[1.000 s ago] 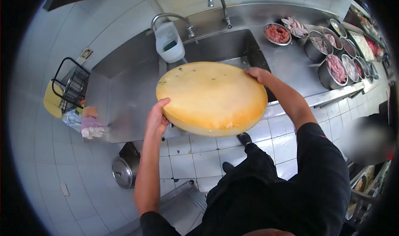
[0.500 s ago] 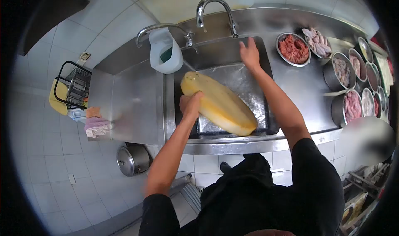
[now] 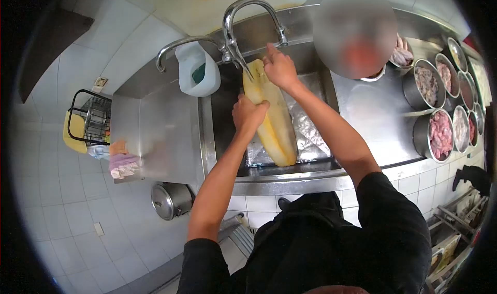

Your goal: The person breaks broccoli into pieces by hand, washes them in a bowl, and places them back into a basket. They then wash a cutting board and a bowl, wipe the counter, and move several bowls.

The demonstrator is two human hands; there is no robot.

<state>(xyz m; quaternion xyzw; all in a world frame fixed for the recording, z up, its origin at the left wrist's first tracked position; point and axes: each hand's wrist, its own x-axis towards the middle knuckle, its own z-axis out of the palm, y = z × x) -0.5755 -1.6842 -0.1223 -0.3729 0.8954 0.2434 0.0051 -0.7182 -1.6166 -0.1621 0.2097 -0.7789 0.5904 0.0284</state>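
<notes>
Tbh with that yellowed board (image 3: 278,126) tilted over the sink (image 3: 223,131), left hand (image 3: 248,114) pinching its 10 o'clock edge, I'd brace it against slipping, though can't tell if the right hand (image 3: 281,70) at 12 o'clock grips anything.

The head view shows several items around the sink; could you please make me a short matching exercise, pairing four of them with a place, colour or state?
Things
1. Round chopping board
2. White plastic container
3. Lidded metal pot
4. Stacked cloths

Places, colours or states
A. Below the front edge of the counter
B. Orange, purple and white
C. Tilted up in the sink, with the left hand gripping it
D. Beside the left faucet, with something green inside

Right pairs: 1-C, 2-D, 3-A, 4-B
</notes>
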